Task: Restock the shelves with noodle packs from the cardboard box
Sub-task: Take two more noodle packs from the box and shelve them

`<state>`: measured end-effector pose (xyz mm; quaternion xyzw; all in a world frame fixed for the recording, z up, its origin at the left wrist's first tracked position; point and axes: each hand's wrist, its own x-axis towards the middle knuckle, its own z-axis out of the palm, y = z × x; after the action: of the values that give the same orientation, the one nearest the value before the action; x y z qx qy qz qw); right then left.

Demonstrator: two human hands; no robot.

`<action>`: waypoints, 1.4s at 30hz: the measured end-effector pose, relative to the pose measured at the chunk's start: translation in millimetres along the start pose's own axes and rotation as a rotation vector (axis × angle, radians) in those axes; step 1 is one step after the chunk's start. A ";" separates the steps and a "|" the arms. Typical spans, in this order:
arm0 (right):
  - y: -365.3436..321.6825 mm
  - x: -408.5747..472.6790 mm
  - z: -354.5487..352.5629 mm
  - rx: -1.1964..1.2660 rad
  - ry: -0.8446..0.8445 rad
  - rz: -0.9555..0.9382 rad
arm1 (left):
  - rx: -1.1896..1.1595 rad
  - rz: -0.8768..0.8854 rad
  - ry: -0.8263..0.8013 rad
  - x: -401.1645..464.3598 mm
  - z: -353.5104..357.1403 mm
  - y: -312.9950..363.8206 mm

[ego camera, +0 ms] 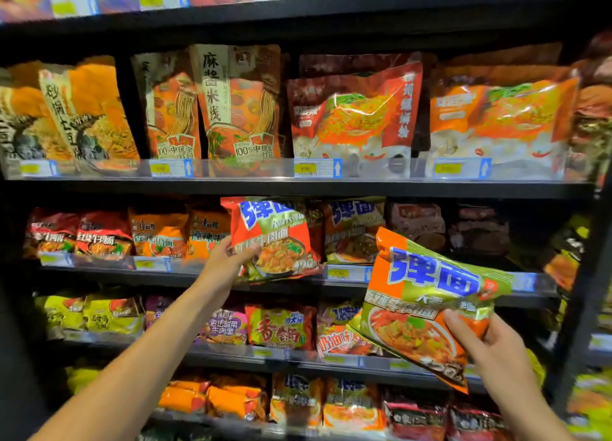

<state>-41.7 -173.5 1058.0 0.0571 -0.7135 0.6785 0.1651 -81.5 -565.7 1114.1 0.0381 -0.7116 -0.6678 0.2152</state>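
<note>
Head view shows us facing a dark shelf unit packed with instant noodles, both our arms raised toward the shelf (185, 276) second from the visible row of tall pouches. Our left hand (228, 258) pinches the lower left edge of a red and green noodle pack (275, 238), thumb on the front and fingers tucked behind, and holds it upright at the shelf lip, just in front of a matching pack (354, 232) already standing there. We judge it is held by its edge so the pack can slide face-out into the row without the hand fouling the neighbours. That arm reaches up and forward, nearly straight, wrist cocked slightly back.

Our right hand (486, 338) grips a second orange and green noodle pack (427, 304) by its lower right corner, thumb across the front, fingers wrapped behind. The pack tilts, its top leaning left, and hangs in front of the shelves, clear of them. We read it as waiting its turn, kept low and to the side so the left hand has room. The right forearm rises from the lower right, elbow bent.

The cardboard box is not in view. A gap shows dark behind the row to the right of the matching pack, which may be where stock is still wanted.
</note>
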 end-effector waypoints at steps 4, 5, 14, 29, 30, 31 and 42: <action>5.3 12.9 5.1 -0.009 -0.001 0.012 | -0.010 0.018 0.029 45.5 -4.0 -7.3; 6.6 14.8 6.3 -0.011 0.000 0.015 | -0.012 0.028 0.030 54.5 -3.8 -8.4; 2.1 32.7 25.9 -0.054 0.019 0.011 | 0.345 0.131 -0.060 89.7 10.0 -28.3; -25.4 114.7 60.7 0.025 -0.142 0.048 | 0.849 0.806 -0.084 43.4 8.0 -66.7; -24.7 124.1 63.0 0.003 -0.169 0.060 | 0.836 0.826 -0.131 34.8 7.4 -70.0; -24.4 132.3 65.2 -0.028 -0.198 0.079 | 0.834 0.841 -0.168 27.3 6.6 -73.5; -53.5 192.2 102.0 -0.230 -0.103 0.129 | 0.980 0.851 -0.252 14.0 4.8 -77.6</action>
<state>-221.9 -250.8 1166.4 0.0266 -0.7963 0.5977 0.0894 -114.0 -574.2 1042.6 -0.2311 -0.9058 -0.1228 0.3332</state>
